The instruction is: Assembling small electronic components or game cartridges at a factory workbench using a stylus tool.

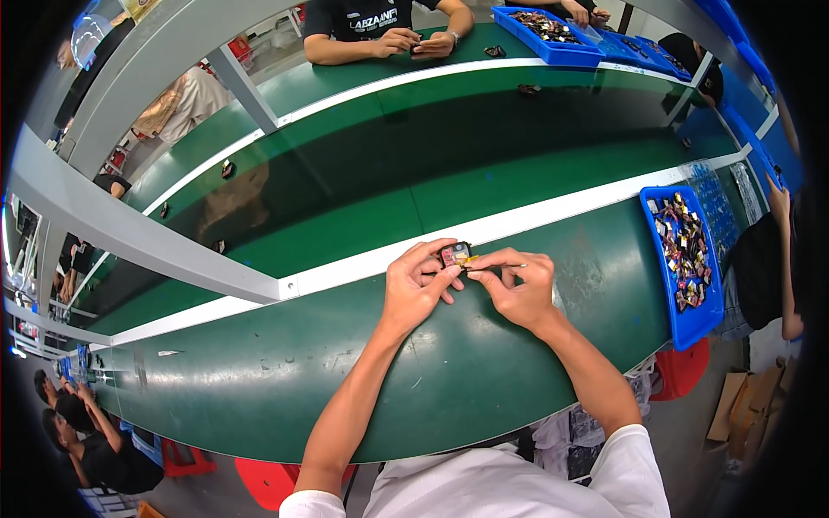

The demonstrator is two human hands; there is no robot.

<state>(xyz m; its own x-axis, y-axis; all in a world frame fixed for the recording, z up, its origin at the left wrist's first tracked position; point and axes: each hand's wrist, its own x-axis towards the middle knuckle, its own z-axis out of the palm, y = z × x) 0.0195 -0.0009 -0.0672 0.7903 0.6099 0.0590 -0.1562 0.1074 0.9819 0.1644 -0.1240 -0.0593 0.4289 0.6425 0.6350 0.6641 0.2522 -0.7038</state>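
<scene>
My left hand (417,289) holds a small black electronic unit (455,254) between its fingers and thumb, above the near green bench. Red, yellow and silvery parts show inside the unit's open face. My right hand (523,289) is closed in a pinch at the unit's right edge, around a thin slender tool (521,266). Only a short end of that tool sticks out past the fingers, so its exact kind is hidden. The fingertips of both hands almost meet at the unit.
A blue tray (676,324) of small wired parts (682,242) stands on the bench to the right. Beyond a white rail (561,203) runs a green conveyor belt (337,186) carrying a few small black pieces. A grey post (164,224) rises at left. Co-workers sit opposite and at both sides.
</scene>
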